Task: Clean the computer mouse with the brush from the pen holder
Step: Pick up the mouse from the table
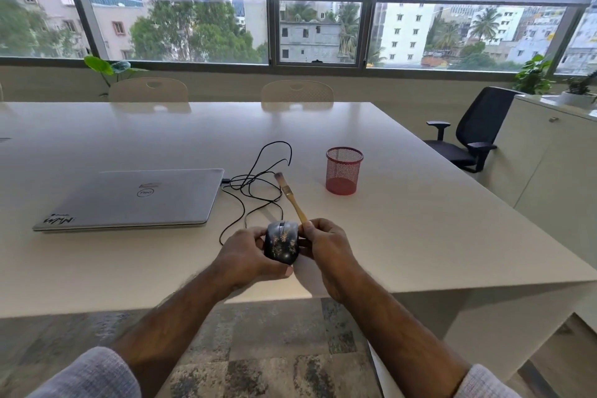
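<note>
Black and patterned, the mouse (pixel 281 243) sits cupped in my left hand (pixel 250 257) above the near edge of the table (pixel 403 220), fingers curled around its side and underneath. My right hand (pixel 326 247) pinches the wooden handle of the brush (pixel 290 195) while touching the mouse's right side; the bristles point away from me, over the cable (pixel 255 184). Beyond stand the red mesh holder (pixel 343 171) and, left, a closed laptop (pixel 135 199).

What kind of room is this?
Probably an office meeting room: a big white table with a closed laptop, a black swivel chair, and wide windows with roller blinds.
</note>
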`<state>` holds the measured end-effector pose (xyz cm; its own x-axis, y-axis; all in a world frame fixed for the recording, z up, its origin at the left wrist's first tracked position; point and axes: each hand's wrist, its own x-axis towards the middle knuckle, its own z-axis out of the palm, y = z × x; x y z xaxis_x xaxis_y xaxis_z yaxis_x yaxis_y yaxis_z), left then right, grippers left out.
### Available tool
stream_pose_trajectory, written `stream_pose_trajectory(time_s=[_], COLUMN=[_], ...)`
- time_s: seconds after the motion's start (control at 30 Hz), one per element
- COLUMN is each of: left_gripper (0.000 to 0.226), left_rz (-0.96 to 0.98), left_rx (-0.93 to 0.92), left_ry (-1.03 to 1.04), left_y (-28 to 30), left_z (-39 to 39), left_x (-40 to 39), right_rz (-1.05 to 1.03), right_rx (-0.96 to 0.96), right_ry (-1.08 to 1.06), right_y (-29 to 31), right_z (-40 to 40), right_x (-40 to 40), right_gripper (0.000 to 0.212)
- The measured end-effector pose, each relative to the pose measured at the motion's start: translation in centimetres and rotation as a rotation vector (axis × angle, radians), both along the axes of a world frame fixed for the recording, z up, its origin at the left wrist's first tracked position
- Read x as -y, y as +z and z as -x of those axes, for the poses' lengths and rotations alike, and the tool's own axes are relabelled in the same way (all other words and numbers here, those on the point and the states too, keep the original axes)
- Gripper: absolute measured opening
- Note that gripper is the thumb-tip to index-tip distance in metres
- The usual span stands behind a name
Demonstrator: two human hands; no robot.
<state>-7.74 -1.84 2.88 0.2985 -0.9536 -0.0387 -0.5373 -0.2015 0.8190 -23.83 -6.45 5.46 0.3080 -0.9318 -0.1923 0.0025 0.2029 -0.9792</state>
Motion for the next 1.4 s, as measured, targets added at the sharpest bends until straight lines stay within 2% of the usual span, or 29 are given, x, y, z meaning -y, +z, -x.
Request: stream_pose_trajectory(time_s=[0.13, 0.27, 0.43, 0.6, 1.0, 1.17, 1.3, 1.4], left_gripper=[0.079, 0.097, 0.096, 0.106, 0.14, 0.135, 0.111, 0.107], left_rz=[0.058, 0.084, 0.156, 0.202, 0.131, 0.101, 0.11, 0.114], left_rx=[0.06, 0.07, 0.062, -0.006, -0.185, -0.189, -0.191, -0.185], left_ry=[0.06, 0.118, 0.106, 0.065, -0.187, -0.249, -0.287, -0.272], left_y=[0.3, 0.3, 0.2, 0.0, -1.1, -2.5, -3.6, -4.0], left_z=[1.3, 2.3, 3.7, 3.8, 0.3, -0.9, -1.4, -1.2], left_x=[-0.9, -2.2, -4.8, -7.6, -14.7, -16.5, -17.5, -18.2], right_rz=[0.003, 0.005, -0.012, 0.016, -0.021, -0.031, -0.039, -0.058], right_rx=[0.018, 0.075, 0.13, 0.154, 0.202, 0.212, 0.2, 0.215], right_ry=[0.032, 0.076, 0.116, 0.104, 0.025, -0.014, -0.039, -0.035], right_y=[0.2, 0.3, 0.4, 1.1, 0.3, -1.0, -2.1, -2.5], right_z=[0.8, 1.9, 3.4, 4.2, 2.6, 2.1, 2.0, 2.4], right_x=[-0.2, -0.9, -2.5, -5.4, -14.7, -17.3, -18.5, -18.8], right_gripper=[0.024, 0.024, 0.025, 0.026, 0.025, 0.025, 0.026, 0.025])
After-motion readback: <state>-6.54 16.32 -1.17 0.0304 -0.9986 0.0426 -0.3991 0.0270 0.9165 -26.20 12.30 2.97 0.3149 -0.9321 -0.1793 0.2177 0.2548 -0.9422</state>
